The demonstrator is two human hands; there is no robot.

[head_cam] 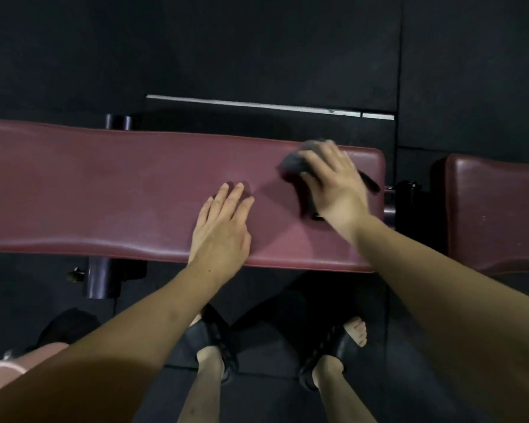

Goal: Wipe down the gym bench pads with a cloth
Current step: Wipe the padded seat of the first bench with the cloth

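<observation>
A long maroon bench pad (pixel 104 190) runs across the view from the left edge to right of centre. My right hand (pixel 333 181) presses a dark grey cloth (pixel 293 163) onto the pad near its right end; parts of the cloth stick out past the fingers and under the palm. My left hand (pixel 222 224) lies flat on the pad's near half, fingers together and slightly spread, holding nothing. A second maroon pad (pixel 498 215) sits to the right, separated by a gap.
A dark metal frame leg (pixel 100 279) stands under the pad's near edge at left. A hinge bracket (pixel 405 193) fills the gap between pads. My sandalled feet (pixel 333 355) stand on black rubber flooring. A pale strip (pixel 257 105) lies beyond the bench.
</observation>
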